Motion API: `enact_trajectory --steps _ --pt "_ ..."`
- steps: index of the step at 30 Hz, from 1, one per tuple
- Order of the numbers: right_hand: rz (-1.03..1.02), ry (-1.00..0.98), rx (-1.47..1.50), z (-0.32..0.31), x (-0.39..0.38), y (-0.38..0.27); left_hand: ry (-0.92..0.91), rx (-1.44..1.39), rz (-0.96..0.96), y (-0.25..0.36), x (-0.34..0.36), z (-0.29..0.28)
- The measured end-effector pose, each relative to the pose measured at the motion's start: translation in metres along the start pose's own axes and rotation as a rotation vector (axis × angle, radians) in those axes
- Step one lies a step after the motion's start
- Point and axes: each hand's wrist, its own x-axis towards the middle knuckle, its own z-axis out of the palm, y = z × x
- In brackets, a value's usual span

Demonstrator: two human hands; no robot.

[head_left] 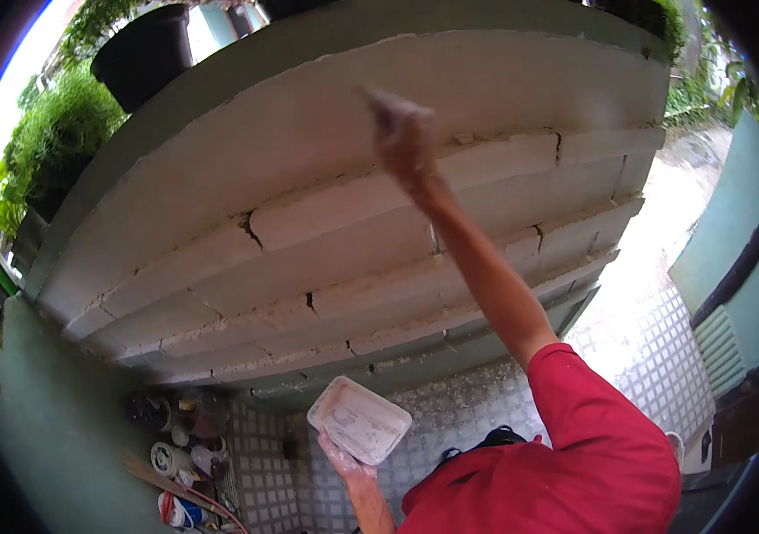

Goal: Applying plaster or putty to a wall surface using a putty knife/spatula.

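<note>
My left hand [344, 456], whitish with paste, grips the lower edge of a shallow rectangular white tray [363, 418], smeared inside with pale paste. My right arm reaches up in a red sleeve across the stepped wall. At its end my right hand [404, 138] is closed and blurred in front of the upper smooth panel [308, 111]. Something thin and dark sticks out from its fingers; motion blur hides what kind of thing it is. Whether it touches the panel I cannot tell. Below the hand, courses of white blocks [344, 209] show cracks and rough joints.
Dark plant pots [143, 55] and green plants [68, 116] stand along the wall's top. Several tubs and containers [170, 458] and a broom-like bundle [161, 481] lie at the lower left by the green wall [63, 418]. Patterned tiles [637, 356] cover the floor.
</note>
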Motion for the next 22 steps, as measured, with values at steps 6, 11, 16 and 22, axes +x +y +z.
enact_trajectory --steps 6,11,16,22 --pt "0.314 0.261 -0.217 -0.106 0.065 0.093 -0.039 0.024 -0.025 -0.007 0.001 0.003" --pt "0.173 0.114 -0.276 -0.045 0.024 0.086 0.002 -0.011 -0.036 -0.007 0.007 -0.005" --pt "-0.111 0.085 -0.147 0.028 -0.016 0.014 -0.06 0.002 -0.051 -0.008 0.008 0.007" --pt "0.241 -0.193 0.213 -0.014 -0.013 -0.009 -0.069 0.025 -0.046 -0.013 0.011 0.003"
